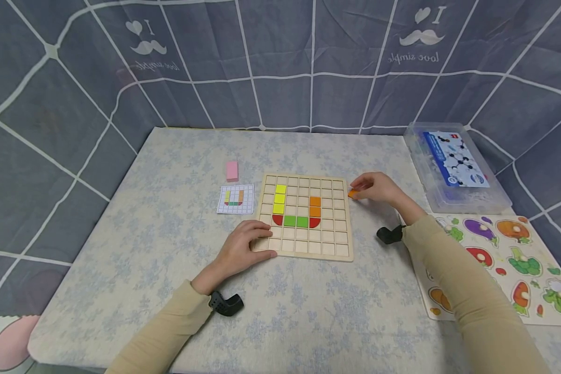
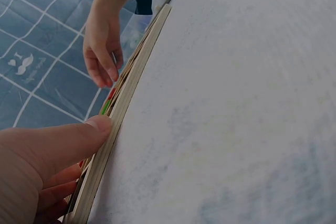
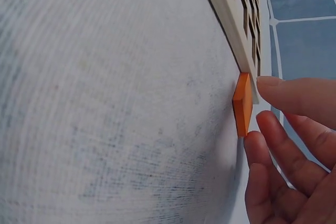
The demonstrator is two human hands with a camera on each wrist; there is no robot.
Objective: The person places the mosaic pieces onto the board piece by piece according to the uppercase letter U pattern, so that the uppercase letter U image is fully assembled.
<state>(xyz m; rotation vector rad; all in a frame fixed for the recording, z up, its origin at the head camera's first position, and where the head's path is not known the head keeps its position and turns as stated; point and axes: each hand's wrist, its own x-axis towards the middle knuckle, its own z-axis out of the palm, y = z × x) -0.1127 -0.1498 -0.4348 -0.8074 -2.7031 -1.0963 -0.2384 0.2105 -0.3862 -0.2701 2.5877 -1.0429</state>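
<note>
A square wooden grid board [image 1: 304,250] lies on the table with coloured tiles in a U shape. Yellow tiles [image 1: 279,198] form the left side, orange tiles [image 1: 315,206] the right, green tiles [image 1: 296,222] the bottom, with rounded red tiles [image 1: 278,221] at the corners. My left hand [image 1: 240,248] grips the board's near left corner, thumb [image 2: 94,129] at the front edge, fingers over the left edge. My right hand [image 1: 377,187] is just beyond the board's right edge, pinching a loose orange tile [image 3: 242,106] between thumb and fingertips.
Left of the board lies a pattern card [image 1: 246,208] with a small U drawing, and behind it a pink block [image 1: 232,171]. A clear plastic box [image 1: 467,200] stands at the back right. In front of it, a vegetable puzzle board [image 1: 497,249] lies under the right forearm.
</note>
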